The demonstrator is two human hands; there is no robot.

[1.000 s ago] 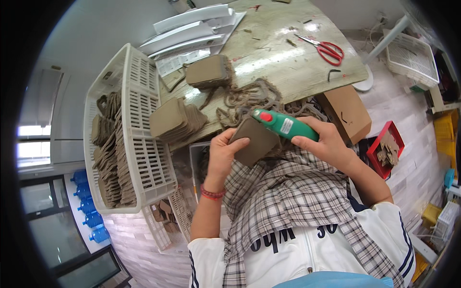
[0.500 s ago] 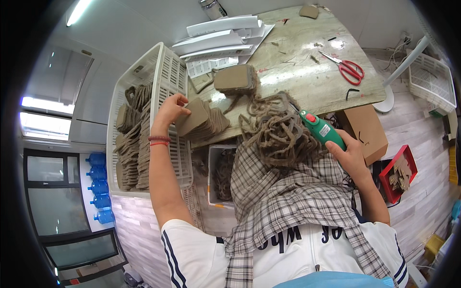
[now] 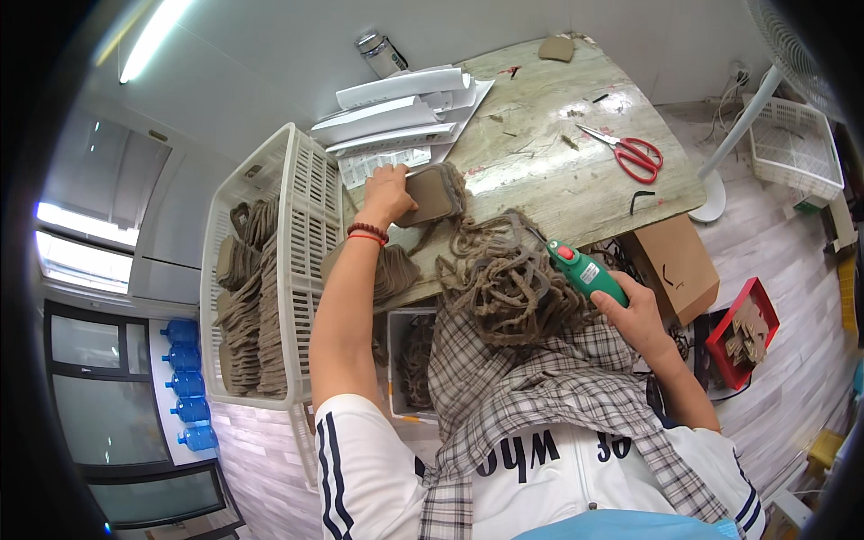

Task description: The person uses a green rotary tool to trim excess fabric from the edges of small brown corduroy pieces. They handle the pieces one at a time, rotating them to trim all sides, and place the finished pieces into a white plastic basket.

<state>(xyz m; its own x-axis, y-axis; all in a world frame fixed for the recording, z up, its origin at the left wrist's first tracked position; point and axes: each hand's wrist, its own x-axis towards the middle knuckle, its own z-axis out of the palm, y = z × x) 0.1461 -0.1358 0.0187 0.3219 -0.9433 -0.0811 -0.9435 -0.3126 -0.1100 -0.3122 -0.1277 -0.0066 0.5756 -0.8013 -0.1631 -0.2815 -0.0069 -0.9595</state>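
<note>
My left hand (image 3: 387, 194) has its thumb and fingers on the left end of a stack of brown rounded pads (image 3: 430, 195) on the table. Behind my left forearm lies a second, leaning pile of brown pads (image 3: 396, 274), partly hidden by the arm. In my right hand (image 3: 637, 315) is a green handheld power tool (image 3: 589, 274) with a red button, its fingers wrapped round the body. The tool's thin tip points toward a tangled heap of brown trimmed strips (image 3: 513, 288) on my lap, at the table's near edge.
A white slatted crate (image 3: 292, 261) on the left holds several piles of brown pads. Papers (image 3: 396, 117) and a steel flask (image 3: 380, 54) are at the back. Red-handled scissors (image 3: 637, 158) lie on the table (image 3: 531, 144). A cardboard box (image 3: 673, 265) and red tray (image 3: 758, 315) stand right.
My left hand has moved right, from the leaning pile near the crate to the stack of pads. My right hand still holds the green tool beside the strips. The view has tilted a little.
</note>
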